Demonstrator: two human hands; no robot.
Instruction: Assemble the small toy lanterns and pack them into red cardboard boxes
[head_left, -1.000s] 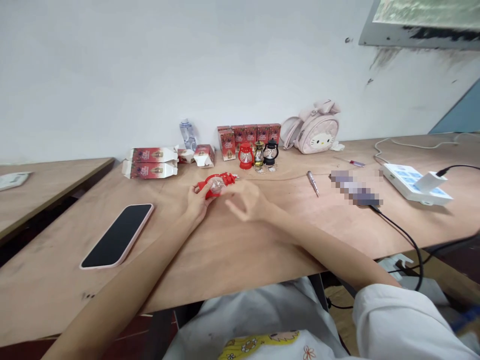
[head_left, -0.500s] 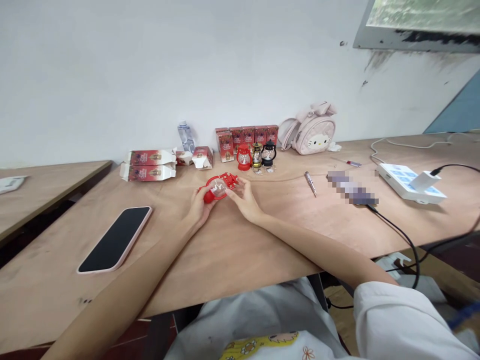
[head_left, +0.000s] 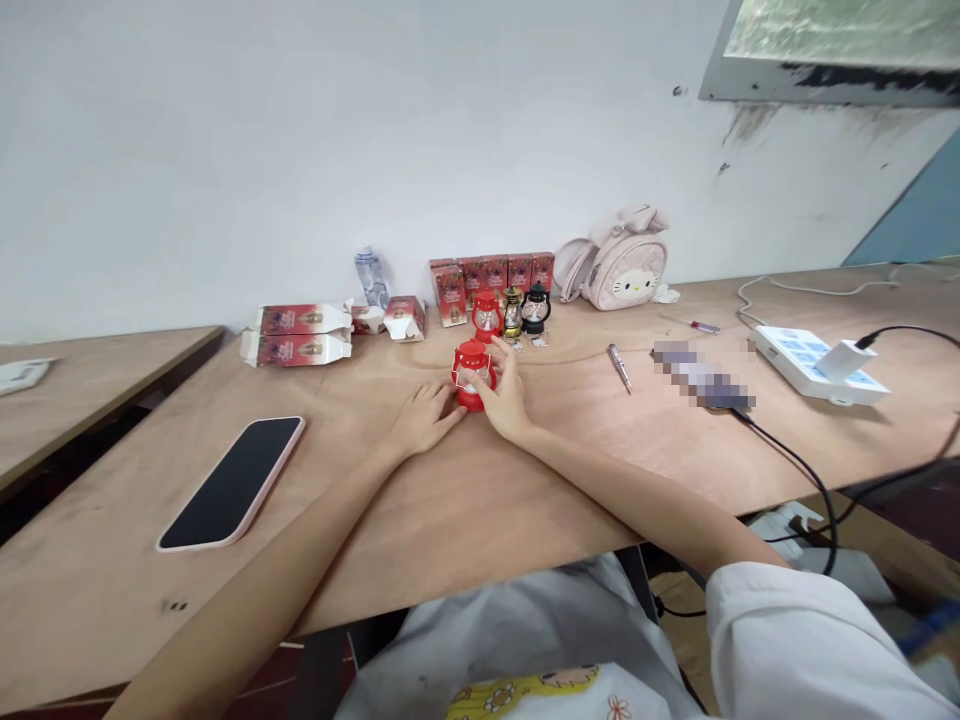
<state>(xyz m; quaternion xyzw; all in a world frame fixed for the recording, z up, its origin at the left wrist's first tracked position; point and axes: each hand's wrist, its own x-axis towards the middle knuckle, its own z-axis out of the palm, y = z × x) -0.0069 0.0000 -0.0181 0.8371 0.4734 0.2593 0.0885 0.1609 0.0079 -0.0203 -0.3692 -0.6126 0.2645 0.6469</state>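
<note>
A small red lantern [head_left: 472, 372] with a clear globe stands upright on the wooden table [head_left: 435, 510]. My right hand [head_left: 507, 395] grips it from the right, thumb across its front. My left hand [head_left: 427, 418] lies on the tabletop just left of the lantern, fingers stretched out and thumb pointing at its base. Behind it stand another red lantern [head_left: 487, 317], a gold lantern [head_left: 513, 312] and a black lantern [head_left: 535, 308].
Red boxes [head_left: 495, 275] line the wall, with opened boxes [head_left: 300, 335] and a water bottle [head_left: 370, 275] further left. A phone [head_left: 232, 485] lies left. Rightward are a pink bag [head_left: 626, 270], a screwdriver [head_left: 620, 368], a blurred-out device [head_left: 701, 376] and a power strip [head_left: 817, 365].
The red lantern has gone from lying tilted in both hands to standing upright on the table, slightly rightward. My left hand has let go of it and opened flat.
</note>
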